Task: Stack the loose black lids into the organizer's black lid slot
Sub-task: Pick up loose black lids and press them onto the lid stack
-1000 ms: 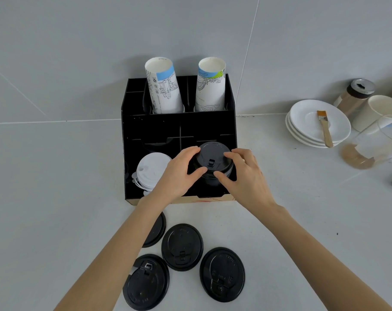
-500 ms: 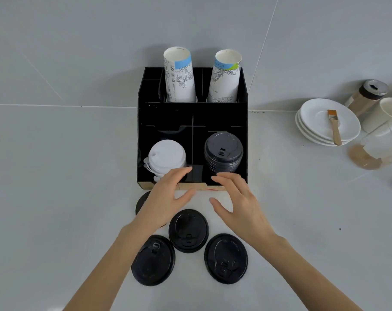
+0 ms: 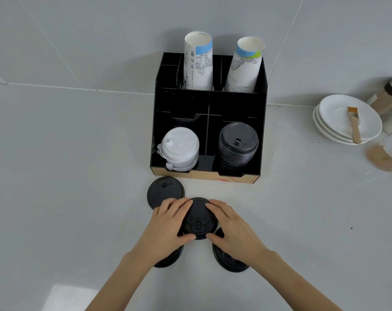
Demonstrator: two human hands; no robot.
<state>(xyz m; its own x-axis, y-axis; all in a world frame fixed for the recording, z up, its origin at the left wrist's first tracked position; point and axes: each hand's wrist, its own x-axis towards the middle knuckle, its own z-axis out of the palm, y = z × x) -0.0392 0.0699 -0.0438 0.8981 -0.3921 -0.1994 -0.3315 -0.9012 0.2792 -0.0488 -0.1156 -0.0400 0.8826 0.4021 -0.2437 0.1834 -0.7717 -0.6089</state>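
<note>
This looks like a café or drinks-service counter: a black organizer [image 3: 209, 104] holds paper cup stacks [image 3: 198, 63] and takeaway lids (white [image 3: 180, 145] and black [image 3: 238, 142]), with stacked white saucers [image 3: 345, 120] beside it on a pale worktop [image 3: 67, 164].

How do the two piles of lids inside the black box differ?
The white plastic lid stack sits in the left front slot of the black organizer box; the black plastic lid stack sits in the right. The white stack leans and has dangling stopper tabs; the black stack stands taller and neater. Both are round cup lids.
</note>
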